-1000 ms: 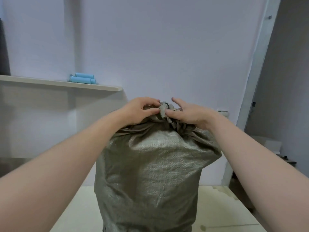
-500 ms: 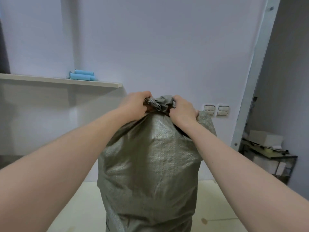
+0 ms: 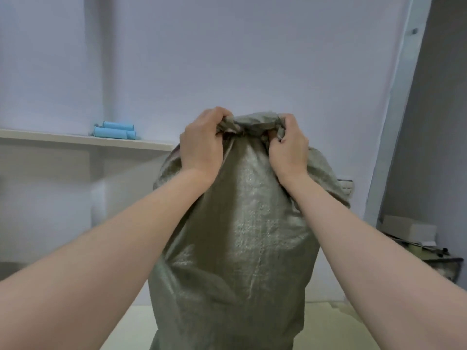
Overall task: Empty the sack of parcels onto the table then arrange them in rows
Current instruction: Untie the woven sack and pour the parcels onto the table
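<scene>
Both my left hand (image 3: 202, 147) and right hand (image 3: 288, 150) clamp the closed neck of the sack (image 3: 242, 236); opening it comes next, then tipping.

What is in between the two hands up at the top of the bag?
The bunched-up neck of the sack: the left hand and right hand each grip one side of it. The head view shows this.

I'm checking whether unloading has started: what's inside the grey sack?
Nothing inside shows. The sack is opaque, and its bunched mouth is gripped by the left hand and right hand. It bulges, but its contents are hidden.
</scene>
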Tool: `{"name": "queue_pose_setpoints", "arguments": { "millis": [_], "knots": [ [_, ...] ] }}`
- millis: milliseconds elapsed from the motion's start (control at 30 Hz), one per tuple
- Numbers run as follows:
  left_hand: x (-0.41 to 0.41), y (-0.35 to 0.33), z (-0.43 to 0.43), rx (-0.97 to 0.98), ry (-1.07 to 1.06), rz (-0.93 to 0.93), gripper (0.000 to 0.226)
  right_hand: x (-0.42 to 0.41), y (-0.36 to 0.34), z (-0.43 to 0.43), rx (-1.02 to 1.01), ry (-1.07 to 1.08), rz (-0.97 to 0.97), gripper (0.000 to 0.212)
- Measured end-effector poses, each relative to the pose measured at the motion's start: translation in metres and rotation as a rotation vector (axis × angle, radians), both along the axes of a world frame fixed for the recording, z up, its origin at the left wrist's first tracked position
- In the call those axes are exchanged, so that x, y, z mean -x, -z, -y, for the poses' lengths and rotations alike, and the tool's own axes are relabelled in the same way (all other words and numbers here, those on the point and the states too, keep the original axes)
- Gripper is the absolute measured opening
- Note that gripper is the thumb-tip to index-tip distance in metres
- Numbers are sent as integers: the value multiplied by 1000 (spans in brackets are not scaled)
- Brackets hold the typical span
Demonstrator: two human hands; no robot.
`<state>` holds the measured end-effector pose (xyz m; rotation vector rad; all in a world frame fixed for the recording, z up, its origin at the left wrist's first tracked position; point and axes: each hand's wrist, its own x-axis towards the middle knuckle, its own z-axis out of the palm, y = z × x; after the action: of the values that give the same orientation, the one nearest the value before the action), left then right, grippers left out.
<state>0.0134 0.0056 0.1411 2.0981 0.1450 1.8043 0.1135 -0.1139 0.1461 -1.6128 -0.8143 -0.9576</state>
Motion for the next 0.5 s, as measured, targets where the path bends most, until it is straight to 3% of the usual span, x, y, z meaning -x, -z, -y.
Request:
{"name": "queue_pose_setpoints", "arguments": {
  "millis": [133,267,333,433,500],
  "knots": [
    [-19,61,-27,116,-19,-463,33,-35,61,-12,545,13,-329,26],
    [-20,82,-26,93,-28,-480,31,-28,86,-15,641,-36,-310,26],
    [-16,78,-24,68,-46,-606,40,-23,82,-10,723,-111,-345,37],
    [-3,72,-26,165,108,-597,40,-11,70,10,627,-475,-647,61],
    [12,72,-27,320,284,-552,26,-9,67,23,582,-519,-667,41]
  ]
}}
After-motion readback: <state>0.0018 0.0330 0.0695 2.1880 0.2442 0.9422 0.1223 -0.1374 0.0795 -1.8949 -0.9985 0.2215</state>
